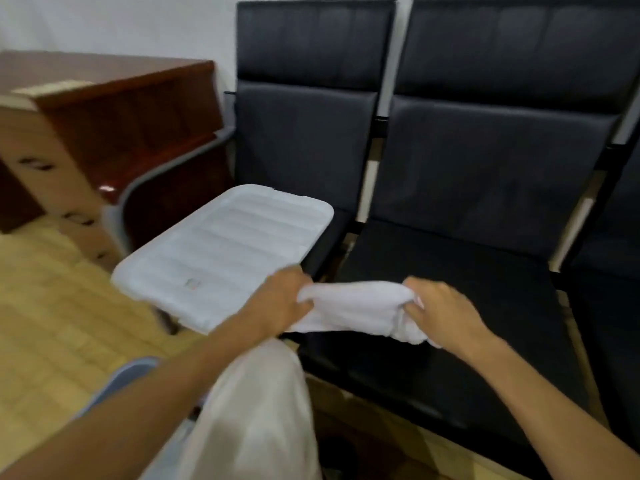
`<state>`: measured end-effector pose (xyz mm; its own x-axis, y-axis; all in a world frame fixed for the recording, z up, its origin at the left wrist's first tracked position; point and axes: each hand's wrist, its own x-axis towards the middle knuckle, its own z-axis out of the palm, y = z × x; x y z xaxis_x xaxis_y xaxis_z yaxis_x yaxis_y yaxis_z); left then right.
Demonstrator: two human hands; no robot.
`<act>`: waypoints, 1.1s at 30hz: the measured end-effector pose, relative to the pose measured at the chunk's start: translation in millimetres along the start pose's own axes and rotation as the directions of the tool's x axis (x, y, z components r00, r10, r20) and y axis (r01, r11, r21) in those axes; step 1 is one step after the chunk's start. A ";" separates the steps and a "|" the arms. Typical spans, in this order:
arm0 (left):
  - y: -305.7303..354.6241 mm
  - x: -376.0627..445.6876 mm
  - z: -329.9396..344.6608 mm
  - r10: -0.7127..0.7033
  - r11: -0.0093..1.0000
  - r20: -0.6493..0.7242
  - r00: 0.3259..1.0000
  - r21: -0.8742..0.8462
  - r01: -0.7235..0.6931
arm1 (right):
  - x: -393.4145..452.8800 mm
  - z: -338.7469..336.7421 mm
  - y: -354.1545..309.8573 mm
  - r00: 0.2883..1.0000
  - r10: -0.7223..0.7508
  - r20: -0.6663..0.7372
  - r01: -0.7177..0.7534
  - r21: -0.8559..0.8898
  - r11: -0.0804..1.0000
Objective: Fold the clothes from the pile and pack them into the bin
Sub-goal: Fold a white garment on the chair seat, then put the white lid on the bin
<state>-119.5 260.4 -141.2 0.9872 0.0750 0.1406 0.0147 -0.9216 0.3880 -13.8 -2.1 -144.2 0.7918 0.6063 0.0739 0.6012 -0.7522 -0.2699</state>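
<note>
Both hands clutch a white garment (360,311) over the black seat (467,271): left hand (287,299) and right hand (440,313) should keep edges level for a tidy fold beside the white lid (221,251).

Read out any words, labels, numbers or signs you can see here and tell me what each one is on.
None can be read.
Small reddish and green mark on the white ribbed plastic bin lid: too blurred to read.
Dark marks on the brown cardboard box: too blurred to read.
The white cloth garment shows no print.
</note>
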 end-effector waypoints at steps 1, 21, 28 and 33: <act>-16.5 -14.1 -24.8 0.000 1.000 -0.060 0.998 -0.010 -0.001 | 9.7 -8.2 -25.7 0.999 -0.040 -0.012 0.040 0.044 0.998; -216.9 -398.7 -77.8 -0.781 0.608 -0.014 0.624 -0.241 0.756 | 74.9 182.2 -398.6 0.459 -0.644 0.612 0.589 0.334 0.736; -221.4 -420.2 -35.3 -0.768 0.629 -0.019 0.640 -0.213 0.748 | 56.6 201.8 -396.7 0.470 -0.646 0.601 0.543 0.381 0.749; -214.9 -437.6 16.3 -0.655 0.695 0.351 0.670 -0.070 0.716 | 46.4 222.4 -352.1 0.414 -0.572 0.708 0.782 0.045 0.621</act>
<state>-552.1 419.4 -300.9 0.7071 0.5199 -0.4793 0.7058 -0.5599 0.4340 -212.8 348.3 -259.2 -0.0927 0.8639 -0.4950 0.9881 0.0185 -0.1527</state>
